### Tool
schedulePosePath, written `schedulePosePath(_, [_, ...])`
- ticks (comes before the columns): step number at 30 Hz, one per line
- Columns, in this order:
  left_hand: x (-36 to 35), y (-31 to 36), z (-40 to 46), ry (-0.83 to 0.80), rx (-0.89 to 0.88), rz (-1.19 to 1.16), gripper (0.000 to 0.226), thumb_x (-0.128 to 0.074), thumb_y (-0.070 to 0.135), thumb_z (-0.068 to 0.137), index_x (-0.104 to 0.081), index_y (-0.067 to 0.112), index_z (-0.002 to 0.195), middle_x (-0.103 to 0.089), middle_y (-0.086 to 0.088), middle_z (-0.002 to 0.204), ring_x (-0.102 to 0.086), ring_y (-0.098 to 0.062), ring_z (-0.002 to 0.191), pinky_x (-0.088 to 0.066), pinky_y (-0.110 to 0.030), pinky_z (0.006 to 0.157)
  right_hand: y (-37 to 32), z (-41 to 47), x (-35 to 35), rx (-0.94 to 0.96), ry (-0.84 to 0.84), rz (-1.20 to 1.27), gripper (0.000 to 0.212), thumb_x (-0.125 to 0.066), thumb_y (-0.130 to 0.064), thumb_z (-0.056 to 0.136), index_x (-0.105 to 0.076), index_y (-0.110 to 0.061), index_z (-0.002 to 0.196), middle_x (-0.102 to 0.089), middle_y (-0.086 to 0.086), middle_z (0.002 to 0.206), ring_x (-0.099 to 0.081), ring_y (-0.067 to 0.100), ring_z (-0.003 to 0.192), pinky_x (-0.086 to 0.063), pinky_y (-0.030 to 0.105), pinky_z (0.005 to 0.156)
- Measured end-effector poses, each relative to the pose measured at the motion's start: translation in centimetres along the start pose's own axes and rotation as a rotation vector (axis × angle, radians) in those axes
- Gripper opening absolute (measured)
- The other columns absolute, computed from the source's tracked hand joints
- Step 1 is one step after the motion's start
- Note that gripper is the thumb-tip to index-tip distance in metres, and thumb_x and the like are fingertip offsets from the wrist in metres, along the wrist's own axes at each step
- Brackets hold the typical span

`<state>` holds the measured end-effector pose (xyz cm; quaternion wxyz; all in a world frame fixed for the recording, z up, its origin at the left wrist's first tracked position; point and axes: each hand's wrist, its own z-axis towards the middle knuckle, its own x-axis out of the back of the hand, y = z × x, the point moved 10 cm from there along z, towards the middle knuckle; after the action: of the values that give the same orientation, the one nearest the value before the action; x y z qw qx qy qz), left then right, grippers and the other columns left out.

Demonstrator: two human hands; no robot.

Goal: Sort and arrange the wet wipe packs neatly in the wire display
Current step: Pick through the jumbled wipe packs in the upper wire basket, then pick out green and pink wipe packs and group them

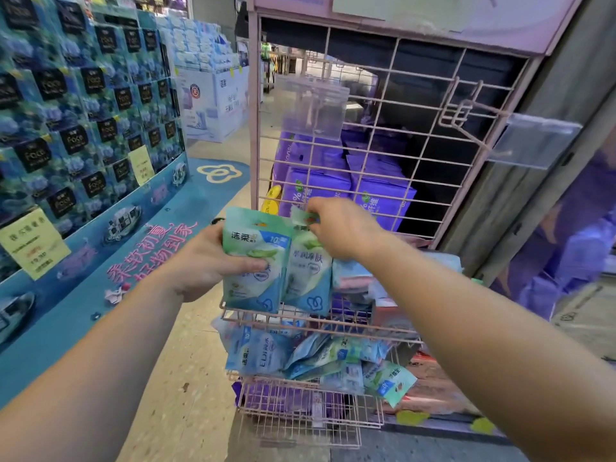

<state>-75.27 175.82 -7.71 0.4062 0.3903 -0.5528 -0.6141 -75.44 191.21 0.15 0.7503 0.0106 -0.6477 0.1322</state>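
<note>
Mid-frame, my left hand (213, 261) grips 1 green wipe pack (253, 261); my right hand (340, 228) pinches a second pack's (310, 275) top, above the pink wire display (320, 323).

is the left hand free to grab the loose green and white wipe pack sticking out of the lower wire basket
Probably not yet: the left hand already grips a green and white wipe pack above the upper pink wire basket. The loose green and white pack below lies uncovered, so the path looks clear once freed.

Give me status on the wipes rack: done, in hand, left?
Done: little that shows. In hand: left hand grips a green pack upright in the upper basket; right hand pinches the top of the next pack. Left: lower basket is a jumble of tilted packs.
</note>
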Motion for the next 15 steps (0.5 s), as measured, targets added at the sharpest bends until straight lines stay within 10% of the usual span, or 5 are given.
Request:
schedulePosePath(6, [0.5,0.1,1.1,0.018,-0.024,-0.025,0.103,-0.097,0.035,0.023,-0.061,0.001,0.113,-0.076,-0.007,0.096,-0.073,-0.018,0.084,-0.058,-0.023,0.065,-0.4,-0.9,0.6,-0.040,0.217,0.082,0.018,-0.045,-0.018,0.092,-0.058,-0.018,0.105,-0.065,0.013,0.105,-0.060,0.036,0.096,-0.037,0.034,0.064])
schedulePosePath(12, [3.3,3.3,2.2,0.109,-0.195,-0.086,0.057,-0.094,0.034,0.040,-0.075,0.015,0.090,-0.078,0.003,0.087,-0.074,-0.010,0.077,-0.059,-0.023,0.065,2.0,-2.7,3.5,-0.143,0.476,0.395,0.025,-0.046,-0.027,0.094,-0.064,-0.029,0.112,-0.066,0.002,0.112,-0.059,0.026,0.105,-0.047,0.036,0.077])
schedulePosePath(15, [4.0,5.7,1.8,0.134,-0.254,-0.083,0.030,-0.063,-0.007,0.079,-0.077,0.018,0.085,-0.077,0.010,0.075,-0.072,-0.003,0.070,-0.058,-0.018,0.063,3.5,-2.5,4.4,-0.154,0.534,0.535,0.017,-0.054,-0.027,0.091,-0.068,-0.026,0.101,-0.071,0.000,0.103,-0.062,0.025,0.097,-0.050,0.039,0.080])
